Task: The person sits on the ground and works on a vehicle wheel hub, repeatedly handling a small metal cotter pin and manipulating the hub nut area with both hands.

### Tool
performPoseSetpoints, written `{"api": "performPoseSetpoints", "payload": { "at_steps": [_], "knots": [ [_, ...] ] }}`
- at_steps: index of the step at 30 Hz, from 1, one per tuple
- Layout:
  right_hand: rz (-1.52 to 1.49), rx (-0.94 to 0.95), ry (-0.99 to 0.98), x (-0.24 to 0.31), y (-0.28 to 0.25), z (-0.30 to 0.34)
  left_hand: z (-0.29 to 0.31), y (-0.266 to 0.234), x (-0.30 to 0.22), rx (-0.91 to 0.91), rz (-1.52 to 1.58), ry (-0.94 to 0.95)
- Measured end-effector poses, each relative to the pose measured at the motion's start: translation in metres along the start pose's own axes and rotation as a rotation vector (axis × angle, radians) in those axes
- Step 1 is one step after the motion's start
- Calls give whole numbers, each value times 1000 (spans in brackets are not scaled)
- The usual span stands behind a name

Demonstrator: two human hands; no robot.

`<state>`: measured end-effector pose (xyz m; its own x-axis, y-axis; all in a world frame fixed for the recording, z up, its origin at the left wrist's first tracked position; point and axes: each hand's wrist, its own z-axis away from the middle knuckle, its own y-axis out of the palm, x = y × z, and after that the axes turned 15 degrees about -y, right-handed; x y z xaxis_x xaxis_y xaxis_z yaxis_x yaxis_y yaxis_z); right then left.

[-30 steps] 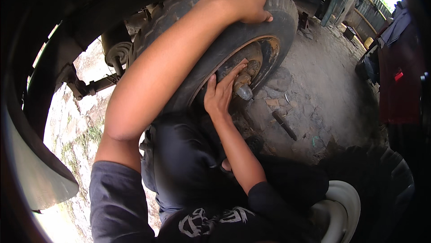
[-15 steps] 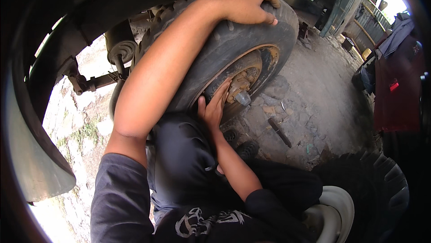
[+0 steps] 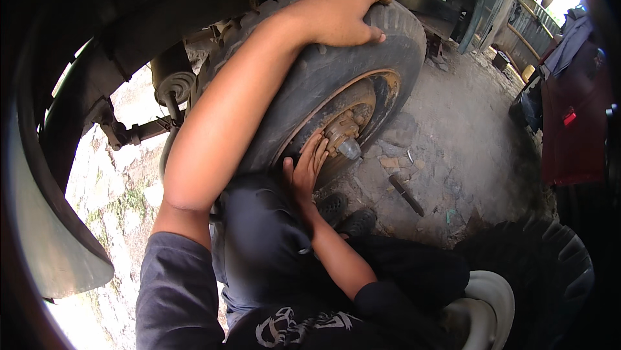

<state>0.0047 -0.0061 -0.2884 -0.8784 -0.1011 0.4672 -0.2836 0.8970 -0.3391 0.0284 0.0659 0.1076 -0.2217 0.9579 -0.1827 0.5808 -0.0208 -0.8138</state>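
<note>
A large, dirty truck wheel stands upright in front of me, with a black tyre (image 3: pixel 284 98) and a rusty rim (image 3: pixel 388 91). At its middle is a rusty hub (image 3: pixel 343 133) with a grey conical end. My left arm reaches across the tyre, and my left hand (image 3: pixel 343 17) curls over its top, thumb on the sidewall. Lower down, my right hand (image 3: pixel 306 172) lies against the near side of the rim beside the hub, fingers stretched and thumb apart. The tips of my left fingers are partly hidden behind the tread.
Dark vehicle framework (image 3: pixel 149 13) overhangs the wheel. A curved fender (image 3: pixel 71 246) is at left. A dark flat bar (image 3: pixel 406 195) and rubble lie on the dirt floor. Another tyre (image 3: pixel 537 272) with a pale rim (image 3: pixel 495 305) lies at lower right. A dark red panel (image 3: pixel 572 123) stands at right.
The whole view has shifted slightly, so the wheel sits lower. My right fingertips have slid a little down the rim, away from the hub's top. My left hand stays on the tyre.
</note>
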Motion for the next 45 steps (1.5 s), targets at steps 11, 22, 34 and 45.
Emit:
{"api": "performPoseSetpoints", "payload": {
  "at_steps": [11,22,34,45],
  "knots": [
    [93,-12,-44,1,-1,1,-1,5,2,-36,30,-35],
    [77,-52,22,20,-34,-73,-3,10,9,-24,19,2],
    [128,-94,-3,5,-48,-103,-1,4,6,4,116,24],
    [94,-57,-101,10,-45,-82,0,6,8,-58,126,81]
  ]
}}
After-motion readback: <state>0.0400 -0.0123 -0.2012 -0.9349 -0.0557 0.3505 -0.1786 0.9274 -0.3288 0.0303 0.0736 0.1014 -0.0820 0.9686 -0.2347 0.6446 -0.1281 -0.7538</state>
